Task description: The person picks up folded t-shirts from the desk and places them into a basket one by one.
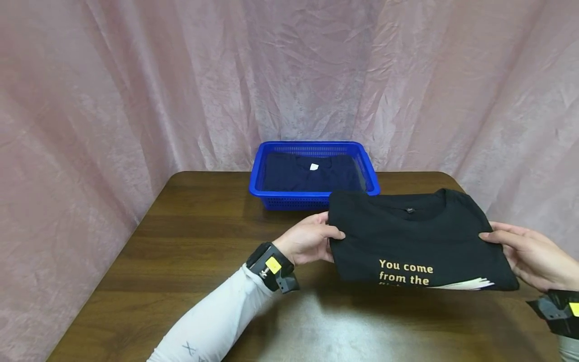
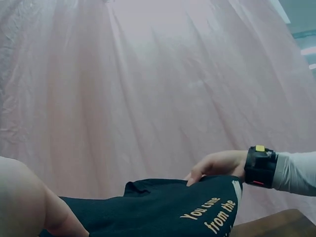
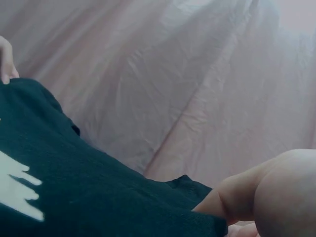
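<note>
A folded black T-shirt with yellowish lettering and a white print is held up over the table between both hands. My left hand pinches its left edge, thumb on top and fingers beneath. At the opposite edge, my right hand grips the cloth the same way. The collar faces away from me. In the right wrist view, the shirt sags between the two hands. Behind its upper left corner stands a blue plastic basket, with a folded dark navy garment bearing a white label lying inside.
The brown wooden table has rounded far corners, and the basket stands at its back edge. Pink curtains hang close behind it and along the sides. Each wrist wears a black strapped device.
</note>
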The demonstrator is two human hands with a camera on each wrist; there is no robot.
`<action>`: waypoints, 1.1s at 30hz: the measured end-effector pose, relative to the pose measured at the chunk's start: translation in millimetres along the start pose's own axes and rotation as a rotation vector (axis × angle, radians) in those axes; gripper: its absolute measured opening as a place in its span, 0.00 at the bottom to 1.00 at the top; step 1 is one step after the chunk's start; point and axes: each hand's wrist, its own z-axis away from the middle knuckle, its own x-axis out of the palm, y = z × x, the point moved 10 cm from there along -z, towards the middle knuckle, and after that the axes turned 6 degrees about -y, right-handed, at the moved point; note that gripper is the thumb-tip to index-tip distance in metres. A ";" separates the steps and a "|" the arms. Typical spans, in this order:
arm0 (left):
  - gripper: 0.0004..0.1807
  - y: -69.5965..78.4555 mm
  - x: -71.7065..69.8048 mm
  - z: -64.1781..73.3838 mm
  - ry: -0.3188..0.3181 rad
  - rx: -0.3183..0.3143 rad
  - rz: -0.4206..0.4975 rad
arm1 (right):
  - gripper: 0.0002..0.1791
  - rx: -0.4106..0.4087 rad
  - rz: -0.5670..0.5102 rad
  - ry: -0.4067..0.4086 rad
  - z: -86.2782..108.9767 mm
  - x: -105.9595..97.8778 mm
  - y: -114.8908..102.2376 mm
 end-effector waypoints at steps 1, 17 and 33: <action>0.20 1.3 -1.7 1.9 0.002 0.002 0.000 | 0.40 -0.009 -0.014 0.004 -1.3 2.1 -1.3; 0.23 39.0 -28.5 36.4 0.019 0.077 0.013 | 0.45 -0.077 -0.265 -0.047 -32.3 53.9 -24.2; 0.23 77.8 -69.2 55.0 0.081 0.161 0.032 | 0.15 -0.163 -0.401 -0.221 -81.1 115.2 -50.0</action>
